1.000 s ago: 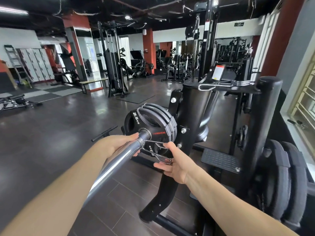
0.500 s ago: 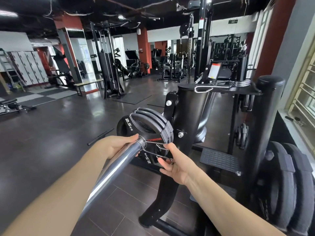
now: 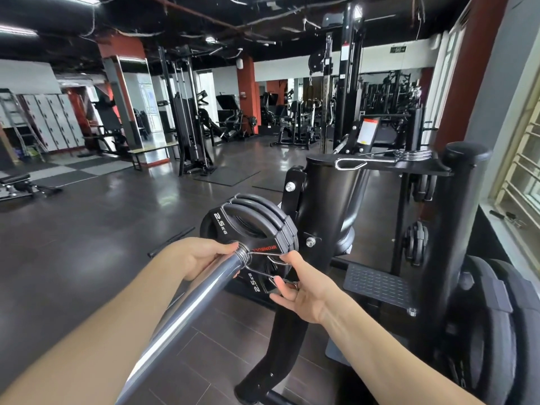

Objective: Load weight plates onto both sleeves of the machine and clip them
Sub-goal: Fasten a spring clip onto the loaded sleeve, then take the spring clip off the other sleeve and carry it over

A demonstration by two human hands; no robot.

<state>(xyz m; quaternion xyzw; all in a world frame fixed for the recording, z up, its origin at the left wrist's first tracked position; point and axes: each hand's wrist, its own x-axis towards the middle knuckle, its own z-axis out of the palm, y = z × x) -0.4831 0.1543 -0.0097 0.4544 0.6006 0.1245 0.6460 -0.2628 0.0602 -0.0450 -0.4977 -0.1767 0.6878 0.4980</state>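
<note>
A chrome sleeve [image 3: 187, 305] runs from the lower left up to several black 2.5 kg plates [image 3: 257, 226] stacked against the black machine [image 3: 330, 206]. A spring clip [image 3: 244, 255] sits coiled on the sleeve right against the outer plate. My left hand [image 3: 201, 257] rests on the sleeve's left side with fingertips at the coil. My right hand [image 3: 298, 287] pinches the clip's wire handles, thumb over the upper one, fingers under the lower.
A second spring clip [image 3: 380, 159] lies on top of the machine. Large black plates [image 3: 493, 337] hang on a rack post [image 3: 455, 229] at the right, smaller ones [image 3: 416, 242] behind. A step plate [image 3: 377, 285] is below. A window ledge [image 3: 505, 226] runs along the right.
The clip and both hands stay at the plates; my right hand's grip on the handles has shifted slightly. The view has moved a little.
</note>
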